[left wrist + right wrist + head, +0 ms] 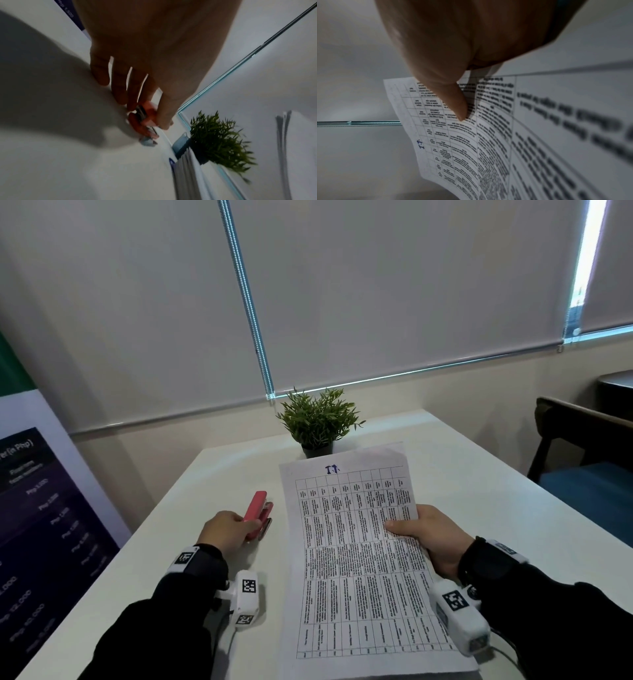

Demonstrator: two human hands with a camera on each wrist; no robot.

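Note:
A red stapler [257,510] lies on the white table [479,491], left of centre. My left hand [245,525] grips its near end; in the left wrist view the thumb [164,119] and fingers [120,93] sit on either side of the stapler [148,116]. A stack of printed sheets [356,559] with a table of text and a blue mark at the top is held up over the table. My right hand [411,525] pinches its right edge, thumb [458,105] on top of the page [488,148] and the fingers hidden beneath.
A small potted plant [318,419] stands at the table's far edge, just beyond the sheets. Closed roller blinds [376,285] fill the wall behind. A dark chair with a blue seat [582,474] is to the right, and a printed banner [41,508] to the left.

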